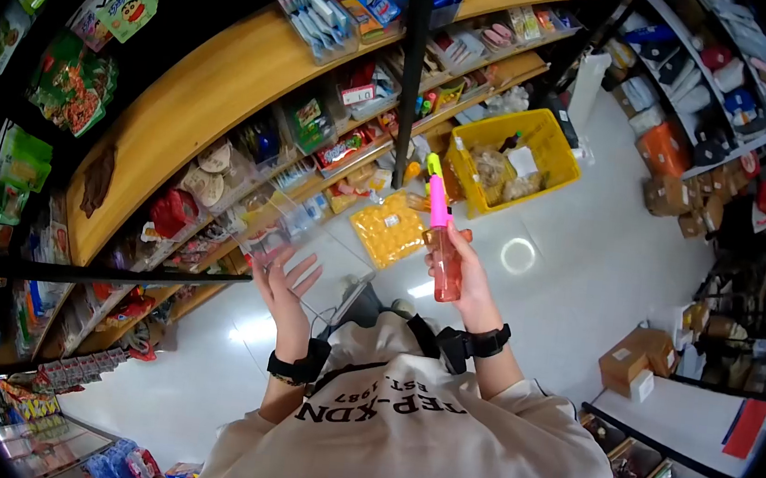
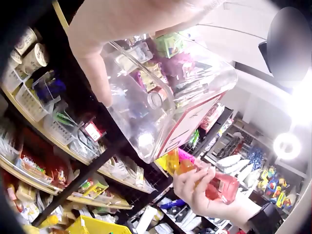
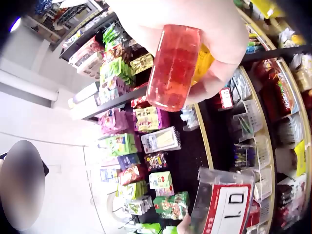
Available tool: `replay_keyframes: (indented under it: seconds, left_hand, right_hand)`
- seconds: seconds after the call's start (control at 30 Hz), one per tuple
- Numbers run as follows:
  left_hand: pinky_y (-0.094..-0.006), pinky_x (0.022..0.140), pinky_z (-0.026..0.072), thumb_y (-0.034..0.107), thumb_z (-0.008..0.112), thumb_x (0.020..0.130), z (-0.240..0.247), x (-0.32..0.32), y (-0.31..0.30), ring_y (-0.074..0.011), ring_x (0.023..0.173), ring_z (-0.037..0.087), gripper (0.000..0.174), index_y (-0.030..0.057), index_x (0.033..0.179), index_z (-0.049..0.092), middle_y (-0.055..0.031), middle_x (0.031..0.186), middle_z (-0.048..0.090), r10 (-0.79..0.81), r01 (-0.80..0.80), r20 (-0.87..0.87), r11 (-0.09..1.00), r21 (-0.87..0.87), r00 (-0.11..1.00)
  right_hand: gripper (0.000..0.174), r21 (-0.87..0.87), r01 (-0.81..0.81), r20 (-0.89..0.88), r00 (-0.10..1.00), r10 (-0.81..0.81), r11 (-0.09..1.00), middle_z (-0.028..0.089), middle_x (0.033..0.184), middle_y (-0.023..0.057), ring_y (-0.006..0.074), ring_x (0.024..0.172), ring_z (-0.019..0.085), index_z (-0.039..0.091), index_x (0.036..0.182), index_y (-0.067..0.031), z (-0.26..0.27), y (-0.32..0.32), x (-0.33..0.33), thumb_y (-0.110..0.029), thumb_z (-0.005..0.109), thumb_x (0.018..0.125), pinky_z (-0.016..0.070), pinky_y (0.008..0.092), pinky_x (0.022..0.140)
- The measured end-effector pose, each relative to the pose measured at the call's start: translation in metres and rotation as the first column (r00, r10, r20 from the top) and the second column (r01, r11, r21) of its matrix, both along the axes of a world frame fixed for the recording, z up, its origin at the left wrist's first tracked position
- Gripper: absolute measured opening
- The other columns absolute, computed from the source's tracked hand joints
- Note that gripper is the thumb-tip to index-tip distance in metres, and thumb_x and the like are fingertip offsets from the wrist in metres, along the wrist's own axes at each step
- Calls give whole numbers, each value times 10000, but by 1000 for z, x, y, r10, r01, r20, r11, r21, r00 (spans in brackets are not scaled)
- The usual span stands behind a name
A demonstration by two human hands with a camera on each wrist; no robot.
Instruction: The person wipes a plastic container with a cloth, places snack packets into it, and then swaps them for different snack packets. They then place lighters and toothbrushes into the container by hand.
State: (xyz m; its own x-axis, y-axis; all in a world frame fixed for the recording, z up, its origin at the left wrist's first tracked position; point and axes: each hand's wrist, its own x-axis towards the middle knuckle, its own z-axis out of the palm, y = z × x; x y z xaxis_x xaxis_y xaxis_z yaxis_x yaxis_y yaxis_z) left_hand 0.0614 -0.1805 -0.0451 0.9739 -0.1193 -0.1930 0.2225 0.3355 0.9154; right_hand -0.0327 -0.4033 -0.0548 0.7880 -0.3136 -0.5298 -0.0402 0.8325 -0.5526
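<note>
Far left, the curved wooden shelves [image 1: 183, 97] are packed w/ small bins and hanging packets. Just right of them the left grip [image 1: 285, 280] is raised, fingers [image 2: 95, 68] spread and nearly straight. It props a clear plastic box with a red-and-white label [image 1: 262, 237] from behind, and we see nothing curled round it. The box hangs tilted in the air, off the shelf. We can't tell if the colours seen through it are contents or shelf stock behind.

Risk no. 1, as we judge it: a flat-handed hold on smooth plastic is weak. A bit more tilt could let the box slide off, hit the white floor [image 1: 577, 259] and crack or spill.

Right of that, the right grip [image 1: 471, 286] is clenched round the lower half of a red translucent toy tube with a pink and yellow-green top [image 1: 441, 236]. The tube is roughly upright, near the box but apart from it.

Risk no. 2: the tube is tall vs. the low hold. A knock on the box rim or the black upright post [image 1: 411, 74] could twist it loose. Both grips are busy, so neither can catch a slip.

Further right, a yellow plastic crate [image 1: 513, 159] stands on the floor beyond the tube. Anything dropped prob. lands near it or rolls under the shelves.
</note>
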Motion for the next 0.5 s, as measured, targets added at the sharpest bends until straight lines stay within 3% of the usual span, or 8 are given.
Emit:
replay_keyframes:
  seconds: [0.1, 0.3, 0.4, 0.5]
  left_hand:
    - [-442, 804, 509, 246, 361, 941, 2, 25, 3, -353, 996, 552, 592, 76, 1372, -8, -199, 1189, 427, 25, -26, 20, 999, 32, 999]
    - [-425, 783, 514, 275, 334, 944, -1, 76, -14, -341, 979, 565, 542, 82, 1371, 64, -202, 1183, 434, 59, -62, 78, 997, 39, 995]
    - [-416, 781, 515, 275, 328, 942, -2, 93, -27, -328, 968, 573, 542, 71, 1371, 65, -202, 1190, 433, 40, -43, 75, 998, 43, 996]
    - [-417, 772, 519, 269, 322, 942, -5, 98, -41, -335, 957, 577, 548, 69, 1373, 49, -202, 1181, 441, 44, -51, 93, 996, 79, 995]
  right_hand:
    - [338, -40, 2, -96, 995, -6, 999, 574, 752, 25, 130, 603, 570, 538, 952, -86, -9, -22, 22, -393, 601, 826, 473, 257, 510]
    - [330, -70, 65, -40, 997, -68, 995, 575, 725, 24, 138, 594, 569, 559, 913, -93, -10, -67, 67, -406, 606, 820, 475, 267, 504]
    - [335, -234, 73, -91, 991, -97, 969, 588, 758, 37, 146, 621, 584, 568, 959, -79, -8, -90, 89, -390, 589, 835, 482, 273, 519]
    - [357, -291, 78, -92, 990, -109, 954, 604, 745, 34, 133, 618, 592, 578, 969, -75, -8, -113, 105, -402, 595, 827, 484, 248, 522]
